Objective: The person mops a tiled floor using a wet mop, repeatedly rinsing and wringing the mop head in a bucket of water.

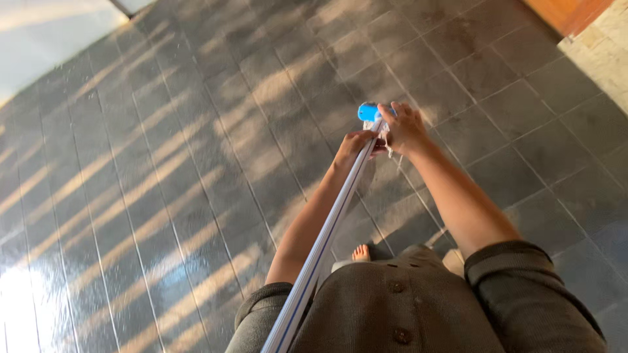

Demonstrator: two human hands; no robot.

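I saw my left hand (354, 145) and right hand (403, 128) both wrapped around a long, pale, ribbed pole (327, 238) near its blue cap (369, 112), above glossy dark floor tiles (163, 163).

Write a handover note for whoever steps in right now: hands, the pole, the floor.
Left hand: wrapped around the long white pole just below its top end.
Right hand: on the pole's top end, fingers over the blue cap; a bit of white string hangs beside it.
Pole: runs from the hands down past the person's body and out of the bottom of the picture; its lower end is not visible.
Floor: dark tiles, glossy with bright streaks of light, glare at lower left. Whether it is wet cannot be told.
One bare foot shows below the hands.
Done or left: cannot be judged from this view.
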